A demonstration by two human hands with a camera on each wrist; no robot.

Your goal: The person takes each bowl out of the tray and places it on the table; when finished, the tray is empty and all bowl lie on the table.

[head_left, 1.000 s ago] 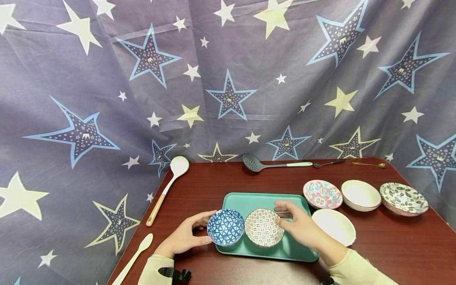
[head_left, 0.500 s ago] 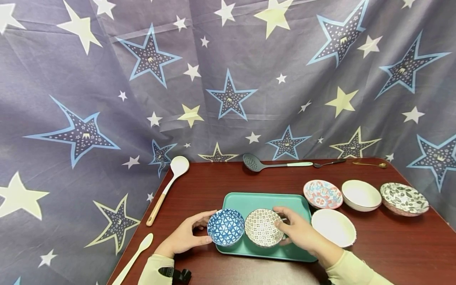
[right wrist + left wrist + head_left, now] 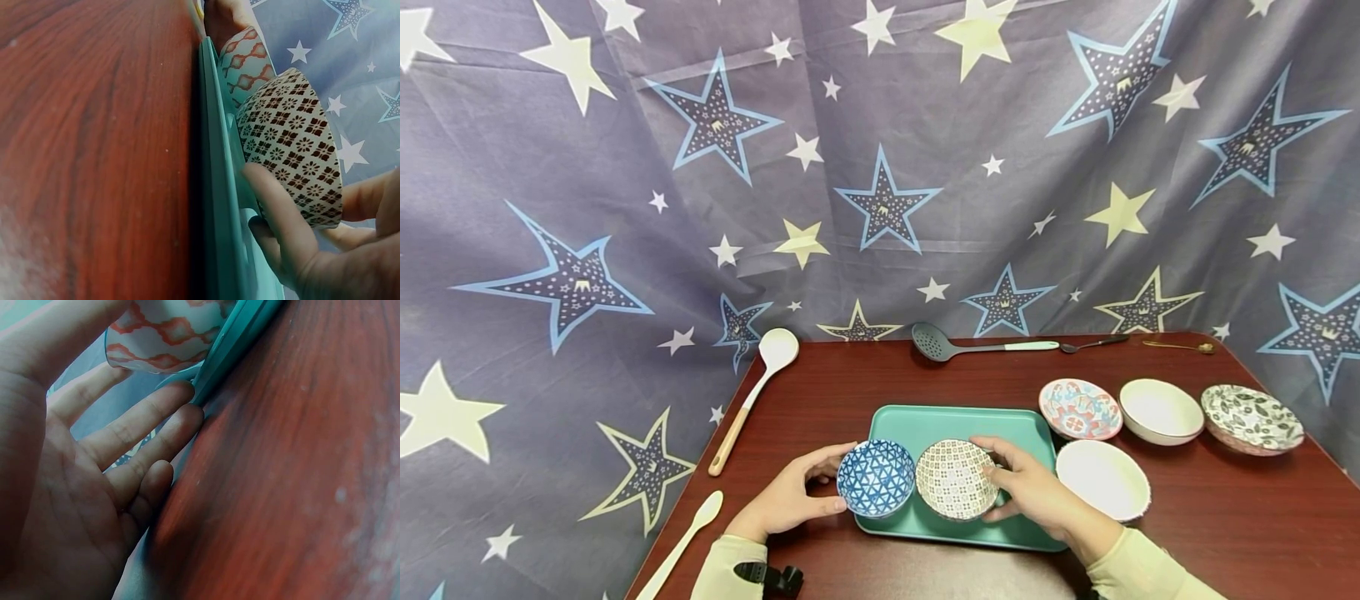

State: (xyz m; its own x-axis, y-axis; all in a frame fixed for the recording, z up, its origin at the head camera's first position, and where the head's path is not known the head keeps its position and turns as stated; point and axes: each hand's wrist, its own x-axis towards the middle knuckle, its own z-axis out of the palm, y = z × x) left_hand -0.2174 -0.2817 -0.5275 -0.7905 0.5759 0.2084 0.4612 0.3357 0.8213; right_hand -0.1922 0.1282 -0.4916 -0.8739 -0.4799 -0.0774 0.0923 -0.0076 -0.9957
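So the left grip (image 3: pixel 793 496) has thumb and fingers round the left side of the blue bowl (image 3: pixel 876 479), and the right grip (image 3: pixel 1033 487) pinches the brown-patterned bowl (image 3: pixel 957 479) at its right side, both over the green tray (image 3: pixel 1030 533); can't tell if they're fully resting on it. Biggest worry imo is a clink: the rims are touching or nearly so, and an inward squeeze could knock them together. The blue one's rim also looks to poke past the tray's left edge, so letting go there might leave it tippy. Right side's tight, a white bowl (image 3: pixel 1102 481) just beside the tray, easy to bump. Better room's on the far side: bare tray, then counter (image 3: pixel 842 383) up to the slotted spoon (image 3: pixel 930 342).
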